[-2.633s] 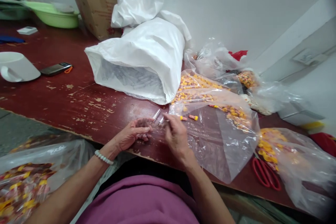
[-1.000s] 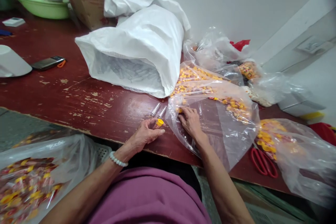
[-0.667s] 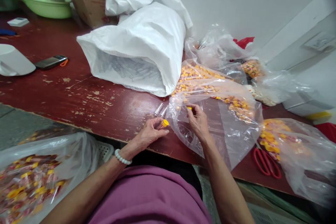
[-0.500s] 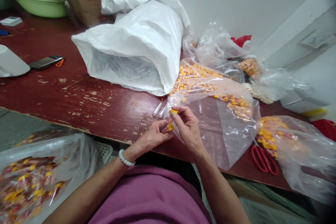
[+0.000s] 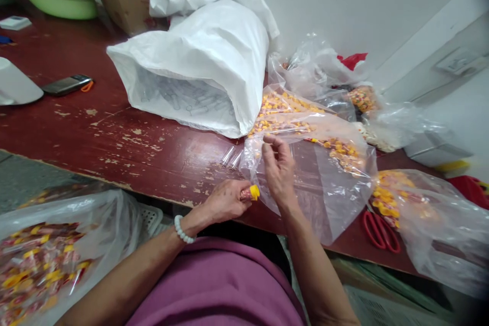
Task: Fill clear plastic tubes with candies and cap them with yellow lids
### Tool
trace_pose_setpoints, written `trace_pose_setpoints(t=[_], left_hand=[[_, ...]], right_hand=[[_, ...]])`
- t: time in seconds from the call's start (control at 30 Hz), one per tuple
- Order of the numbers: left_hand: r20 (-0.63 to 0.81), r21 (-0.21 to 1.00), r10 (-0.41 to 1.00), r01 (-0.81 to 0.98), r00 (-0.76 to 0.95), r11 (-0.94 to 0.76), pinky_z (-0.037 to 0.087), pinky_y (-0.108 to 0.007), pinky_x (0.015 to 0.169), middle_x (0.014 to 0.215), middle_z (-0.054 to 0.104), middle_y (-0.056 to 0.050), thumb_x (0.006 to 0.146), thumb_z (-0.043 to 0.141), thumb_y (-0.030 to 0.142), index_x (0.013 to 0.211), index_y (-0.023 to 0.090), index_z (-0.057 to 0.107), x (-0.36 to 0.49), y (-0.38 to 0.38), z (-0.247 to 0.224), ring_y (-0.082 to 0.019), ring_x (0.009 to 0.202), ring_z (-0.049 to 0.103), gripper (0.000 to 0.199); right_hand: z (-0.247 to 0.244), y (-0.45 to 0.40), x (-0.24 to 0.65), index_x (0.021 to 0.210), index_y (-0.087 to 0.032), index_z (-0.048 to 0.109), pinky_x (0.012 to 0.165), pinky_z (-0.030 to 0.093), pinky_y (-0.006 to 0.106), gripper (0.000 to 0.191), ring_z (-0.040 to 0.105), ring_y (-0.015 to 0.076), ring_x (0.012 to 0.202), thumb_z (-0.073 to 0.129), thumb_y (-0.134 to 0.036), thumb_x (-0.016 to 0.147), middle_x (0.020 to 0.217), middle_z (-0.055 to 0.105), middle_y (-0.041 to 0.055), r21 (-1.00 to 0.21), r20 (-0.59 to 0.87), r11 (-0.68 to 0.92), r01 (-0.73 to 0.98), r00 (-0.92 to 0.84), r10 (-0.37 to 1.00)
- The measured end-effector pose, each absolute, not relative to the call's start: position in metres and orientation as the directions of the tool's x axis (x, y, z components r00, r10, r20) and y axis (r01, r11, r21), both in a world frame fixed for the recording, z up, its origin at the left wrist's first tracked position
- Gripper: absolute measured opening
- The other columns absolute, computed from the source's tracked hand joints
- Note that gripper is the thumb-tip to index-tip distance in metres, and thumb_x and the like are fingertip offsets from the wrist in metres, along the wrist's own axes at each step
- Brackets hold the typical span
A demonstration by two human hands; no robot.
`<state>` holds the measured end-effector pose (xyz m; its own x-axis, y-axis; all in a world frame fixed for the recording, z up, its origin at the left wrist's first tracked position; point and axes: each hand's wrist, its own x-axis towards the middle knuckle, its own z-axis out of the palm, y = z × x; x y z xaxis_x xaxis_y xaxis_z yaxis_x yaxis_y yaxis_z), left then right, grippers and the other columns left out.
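Note:
My left hand (image 5: 225, 199) is closed around a small clear tube (image 5: 245, 194) with reddish contents. A yellow cap (image 5: 254, 192) sits on its end, pointing right. Up and to the right, my right hand (image 5: 280, 165) has its fingers curled together over the mouth of a clear plastic bag (image 5: 328, 204). What its fingertips pinch, if anything, I cannot make out. Inside that bag lie many small yellow-and-red pieces (image 5: 292, 112). Two empty clear tubes (image 5: 228, 156) lie on the table just left of the bag's mouth.
A white sack (image 5: 225, 51) full of clear tubes lies open on the worn red table (image 5: 153, 163). Red-handled scissors (image 5: 380, 232) and a bag of yellow caps (image 5: 387, 204) are at right. Filled tubes (image 5: 42, 260) fill a bag at lower left. A phone-like device (image 5: 69, 85) lies left.
My right hand has let go of the yellow cap and moved up to the bag's mouth. The cap now sits on the tube in my left hand, which has turned to point right.

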<state>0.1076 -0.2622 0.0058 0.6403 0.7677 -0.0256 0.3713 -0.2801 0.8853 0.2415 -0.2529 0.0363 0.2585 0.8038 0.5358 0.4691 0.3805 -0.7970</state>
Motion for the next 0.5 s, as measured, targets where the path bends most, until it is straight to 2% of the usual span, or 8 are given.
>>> trace_pose_setpoints(t=[0.07,0.13,0.2,0.3,0.43,0.5], left_hand=[[-0.046,0.819,0.764,0.463,0.643,-0.340,0.038,-0.030,0.066,0.077,0.062,-0.005,0.067,0.058,0.016,0.081,0.015,0.062,0.111,-0.268,0.009,-0.020,0.072,0.054,0.014],[-0.074,0.842,0.770,0.453,0.634,-0.292,0.039,-0.030,0.068,0.084,0.064,-0.007,0.066,0.059,0.016,0.087,0.015,0.063,0.114,-0.272,0.009,-0.021,0.077,0.056,0.021],[-0.111,0.909,0.758,0.374,0.643,-0.184,0.038,-0.027,0.063,0.077,0.062,-0.004,0.067,0.058,0.016,0.082,0.015,0.061,0.115,-0.273,0.007,-0.017,0.070,0.054,0.016],[-0.150,0.981,0.724,0.195,0.673,0.022,0.033,-0.022,0.054,0.063,0.051,0.003,0.067,0.061,0.017,0.072,0.014,0.057,0.107,-0.268,0.001,-0.010,0.057,0.043,0.007],[-0.215,0.975,0.756,0.093,0.619,0.201,0.031,-0.019,0.050,0.062,0.050,0.003,0.065,0.072,0.026,0.074,0.014,0.060,0.065,-0.266,-0.003,-0.007,0.055,0.040,0.020],[-0.319,0.939,0.776,0.069,0.544,0.338,0.024,-0.018,0.042,0.058,0.049,0.003,0.067,0.072,0.041,0.079,0.014,0.064,0.032,-0.272,-0.004,-0.006,0.047,0.037,0.031]], right_hand=[[0.031,-0.245,0.231,0.110,-0.022,0.058,0.085,0.045,0.033,0.026,0.057,0.0154,0.089,0.057,-0.032,0.086,0.104,0.062,0.0051,-0.727,0.592,0.442,0.525,0.154,0.791],[0.024,-0.241,0.223,0.111,-0.022,0.057,0.084,0.046,0.033,0.026,0.057,0.0145,0.088,0.054,-0.031,0.087,0.107,0.061,0.0055,-0.733,0.589,0.467,0.494,0.117,0.800],[0.020,-0.238,0.221,0.110,-0.022,0.058,0.078,0.048,0.030,0.024,0.058,0.0123,0.081,0.048,-0.034,0.091,0.105,0.061,0.0050,-0.818,0.538,0.428,0.385,0.249,0.805],[0.017,-0.236,0.237,0.109,-0.022,0.057,0.069,0.049,0.026,0.028,0.057,0.0088,0.070,0.044,-0.039,0.091,0.099,0.061,0.0030,-0.921,0.388,0.344,0.182,0.456,0.801],[0.012,-0.235,0.278,0.102,-0.020,0.060,0.057,0.045,0.021,0.030,0.055,0.0066,0.060,0.052,-0.043,0.085,0.087,0.062,0.0003,-0.959,0.274,0.263,0.103,0.561,0.781],[0.007,-0.237,0.295,0.099,-0.019,0.061,0.054,0.043,0.019,0.031,0.054,0.0061,0.057,0.056,-0.044,0.082,0.082,0.062,-0.0005,-0.966,0.251,0.233,0.108,0.591,0.766]])
